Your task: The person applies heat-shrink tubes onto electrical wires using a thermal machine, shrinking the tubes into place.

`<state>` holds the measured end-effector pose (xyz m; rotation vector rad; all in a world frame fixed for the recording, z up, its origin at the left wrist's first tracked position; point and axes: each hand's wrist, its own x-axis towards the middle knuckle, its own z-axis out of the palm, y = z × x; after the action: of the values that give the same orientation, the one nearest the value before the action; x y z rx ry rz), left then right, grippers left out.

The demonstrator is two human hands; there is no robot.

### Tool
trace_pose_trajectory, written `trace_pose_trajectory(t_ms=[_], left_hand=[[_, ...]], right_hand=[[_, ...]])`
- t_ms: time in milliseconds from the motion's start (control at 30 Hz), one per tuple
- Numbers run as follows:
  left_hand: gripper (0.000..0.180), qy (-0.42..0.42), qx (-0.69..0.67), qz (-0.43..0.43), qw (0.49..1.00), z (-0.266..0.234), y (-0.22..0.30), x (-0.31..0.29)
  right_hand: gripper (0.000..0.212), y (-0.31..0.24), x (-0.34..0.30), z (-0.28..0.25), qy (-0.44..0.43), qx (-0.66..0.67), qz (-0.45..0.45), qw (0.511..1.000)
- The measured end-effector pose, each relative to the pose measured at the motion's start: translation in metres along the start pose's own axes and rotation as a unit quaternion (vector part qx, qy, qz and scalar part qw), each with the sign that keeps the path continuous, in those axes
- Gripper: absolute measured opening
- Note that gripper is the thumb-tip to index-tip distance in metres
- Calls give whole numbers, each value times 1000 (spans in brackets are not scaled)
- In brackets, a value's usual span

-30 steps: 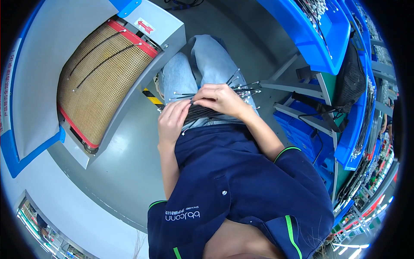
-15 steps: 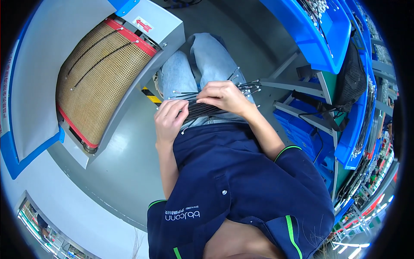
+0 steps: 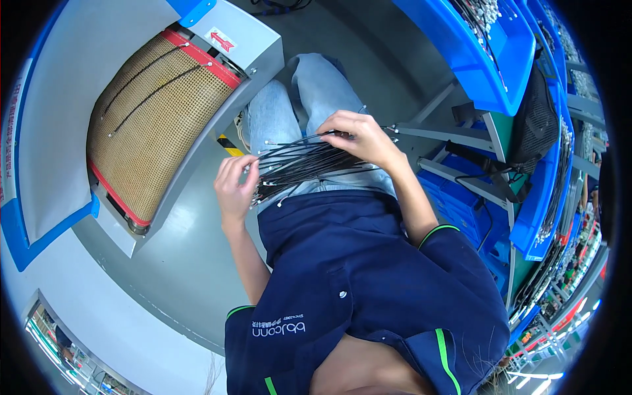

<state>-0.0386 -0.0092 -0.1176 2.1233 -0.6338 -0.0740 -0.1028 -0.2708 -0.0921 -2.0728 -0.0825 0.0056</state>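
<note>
A bundle of thin black cables point(image 3: 309, 166) with small white connectors at the ends lies across my lap, over the jeans. My left hand point(image 3: 236, 186) is at the bundle's left end, thumb and fingertips pinching the end of a black cable. At the upper right of the bundle, my right hand point(image 3: 359, 137) has its fingers curled and pinched on a black cable too. Between the two hands a cable or a few run in a slight arc above the rest. How many cables each hand holds is hard to make out.
To the left stands a machine with a tan mesh conveyor belt point(image 3: 158, 112) edged in red; two black cables lie on it. Blue bins point(image 3: 497, 85) with cables and white connectors hang at the right, over a metal frame point(image 3: 454, 131). A black mesh bag point(image 3: 536, 122) hangs there.
My hands have moved apart, the left going left and the right a little up and right. The bundle between them now shows more fully, with cables stretched across.
</note>
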Motion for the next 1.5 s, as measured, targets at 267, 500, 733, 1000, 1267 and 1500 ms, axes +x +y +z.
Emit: trace_pose_trajectory(t_ms=[267, 500, 733, 1000, 1267, 1500], left_hand=[[11, 5, -3, -39, 999, -21, -12, -5], [18, 8, -28, -104, 994, -38, -22, -7], [34, 65, -212, -280, 934, -30, -42, -23], [26, 43, -626, -340, 701, 35, 24, -14], [21, 145, -671, -300, 662, 33, -11, -20], [21, 160, -631, -305, 695, 42, -18, -22]], right_hand=[[12, -4, 0, 1, 23, -75, -58, 995], [12, -10, 3, -5, 44, -132, -35, 990], [11, -20, 13, 3, 72, -123, -39, 989], [11, -37, 27, 41, 40, -126, -65, 989], [11, -18, 18, 16, 39, -191, -67, 979], [14, -6, 9, 19, 33, -93, -6, 995]])
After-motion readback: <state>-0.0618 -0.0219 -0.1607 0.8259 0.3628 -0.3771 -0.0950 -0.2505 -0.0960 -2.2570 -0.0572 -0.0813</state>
